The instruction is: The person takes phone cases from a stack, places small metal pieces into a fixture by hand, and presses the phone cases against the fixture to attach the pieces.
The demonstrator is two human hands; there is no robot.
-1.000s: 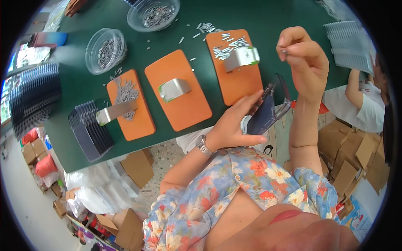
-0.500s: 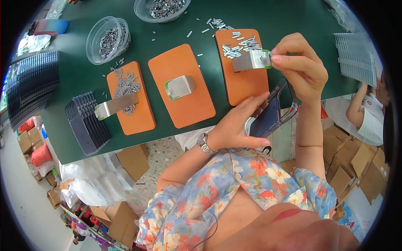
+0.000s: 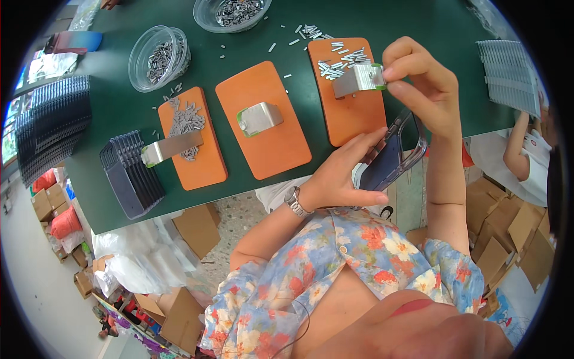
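Note:
My left hand grips a dark phone case with a clear rim at the near edge of the green table. My right hand is raised above it, with its fingertips pinched beside a bent metal scoop that lies on the right orange pad. Several small metal pins are scattered on that pad's far end. What the fingertips pinch is too small to see.
Two more orange pads each carry a metal scoop. Two clear bowls of pins stand behind them. Stacks of dark cases sit at the left, clear trays at the right. Another person's arm shows at the right edge.
My right hand has dropped from its raised spot to the metal scoop on the right pad. The left hand has kept hold of the phone case, shifting slightly toward the table.

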